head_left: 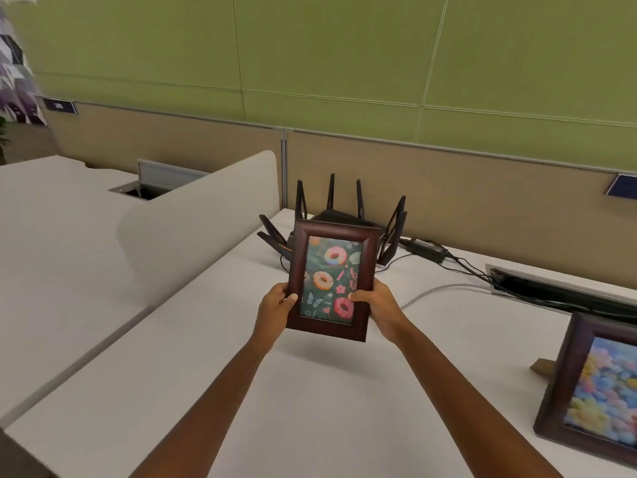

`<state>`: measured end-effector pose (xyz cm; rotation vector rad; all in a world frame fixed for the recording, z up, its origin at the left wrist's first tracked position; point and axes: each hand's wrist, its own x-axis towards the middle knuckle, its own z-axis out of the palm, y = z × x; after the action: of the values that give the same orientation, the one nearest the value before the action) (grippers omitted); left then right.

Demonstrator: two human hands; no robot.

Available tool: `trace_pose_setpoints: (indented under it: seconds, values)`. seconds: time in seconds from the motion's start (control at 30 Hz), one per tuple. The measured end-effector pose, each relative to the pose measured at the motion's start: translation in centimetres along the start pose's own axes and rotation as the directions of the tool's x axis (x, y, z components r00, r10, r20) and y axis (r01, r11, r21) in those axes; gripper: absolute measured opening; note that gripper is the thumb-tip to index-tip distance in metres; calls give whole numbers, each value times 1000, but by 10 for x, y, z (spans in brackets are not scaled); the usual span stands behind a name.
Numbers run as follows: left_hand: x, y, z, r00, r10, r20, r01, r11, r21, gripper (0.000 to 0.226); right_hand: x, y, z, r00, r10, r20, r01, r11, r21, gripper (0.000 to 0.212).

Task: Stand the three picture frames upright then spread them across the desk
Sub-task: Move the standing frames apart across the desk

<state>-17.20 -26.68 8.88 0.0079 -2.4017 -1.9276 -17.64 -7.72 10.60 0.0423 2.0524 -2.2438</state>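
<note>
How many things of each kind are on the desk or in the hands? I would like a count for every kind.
Picture frames: 2, the doughnut frame held by the left hand and right hand, and the pastel frame standing at right
Routers: 1
Power adapters: 1
Total: 4

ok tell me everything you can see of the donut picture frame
The donut picture frame has a dark reddish-brown, wood-look stepped border around a teal print of pink and orange donuts, butterflies and flowers. It is held upright in portrait, tilted slightly, above the white desk and not touching it. The left hand grips its left edge and the right hand its right edge, thumbs on the front. A black router with antennas sits behind it. Its back and stand are hidden.
</note>
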Motion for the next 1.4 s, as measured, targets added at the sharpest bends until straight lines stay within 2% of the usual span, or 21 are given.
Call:
trace_pose_setpoints:
  seconds: [0.13, 0.53, 0.8, 1.1, 1.3, 1.4]
  values:
    - [15, -13, -22, 997, -42, -62, 43, 999, 12, 25, 32, 2, 26, 998, 44, 52, -41, 997, -66, 36]
    - [68, -42, -65, 970, -116, -213, 127, 991, 41, 27, 113, 12, 81, 982, 111, 150, -95, 989, -109, 43]
    - [85, -62, -74, 959, -139, -247, 155, 987, 45, 28, 141, 29, 94, 973, 152, 174, -130, 983, -133, 40]
    - [83, -68, -70, 965, -97, -244, 126, 987, 104, 29, 143, 37, 90, 974, 178, 138, -157, 976, -148, 36]
    - [75, -71, -65, 963, -122, -241, 160, 977, 144, 36, 129, 39, 87, 985, 121, 120, -94, 974, -206, 56]
    - [66, -74, -60, 958, -172, -228, 209, 967, 149, 51, 112, 44, 81, 988, 111, 110, -78, 960, -269, 67]
